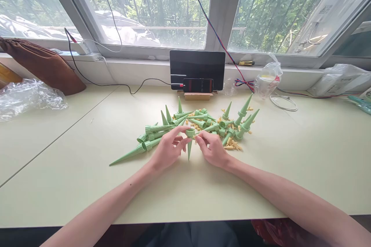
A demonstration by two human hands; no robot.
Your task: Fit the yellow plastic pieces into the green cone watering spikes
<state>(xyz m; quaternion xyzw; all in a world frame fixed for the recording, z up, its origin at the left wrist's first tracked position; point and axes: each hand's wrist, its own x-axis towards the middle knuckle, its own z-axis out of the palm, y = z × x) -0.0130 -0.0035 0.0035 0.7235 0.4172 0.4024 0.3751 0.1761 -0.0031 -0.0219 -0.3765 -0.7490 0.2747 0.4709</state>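
My left hand (170, 147) grips a green plastic watering spike (189, 149) by its wide collar, with the open end up and the tip pointing down. Close by the collar's right side, my right hand (213, 148) is closed in a pinch on a small yellow plastic piece (194, 137), mostly hidden by the fingers. Whether that piece touches the collar I cannot tell. Behind my left hand, several green spikes (129, 155) lie in a heap. Beyond my right hand stand assembled spikes (246, 123) with yellow side pieces. Loose yellow pieces (233, 145) are scattered among them.
At the back, a phone (198, 85) leans on a black tablet (197, 65) above a small cardboard stand (198, 96). A charging cable (130, 89) runs leftward. Plastic wrap (31, 98) and a brown bag (49, 67) lie left; a bagged cup (268, 79) and coiled white cable (283, 103) right.
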